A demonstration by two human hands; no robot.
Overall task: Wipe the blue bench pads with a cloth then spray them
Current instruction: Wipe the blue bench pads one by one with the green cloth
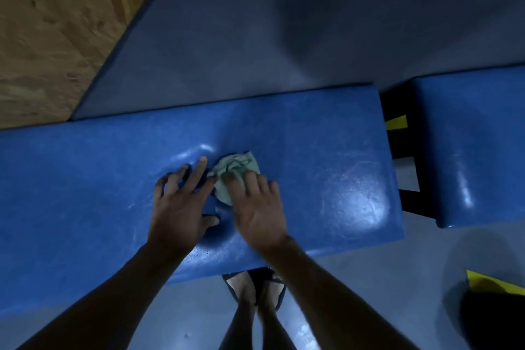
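Your right hand (257,212) lies flat with straight fingers on a crumpled, pale green cloth (234,172), pressing it onto the middle of the big blue pad (326,156); it grips nothing. Your left hand (181,204) rests just beside the cloth, fingers spread and bent at the tips, touching the pad and holding nothing. The pad is a glossy, slightly pebbled rectangle with rounded edges and faint scuffs catching the light. A 2nd blue pad (471,145) sits to the right across a gap with a black frame (397,111). Rough chipboard (56,31) shows at upper left.
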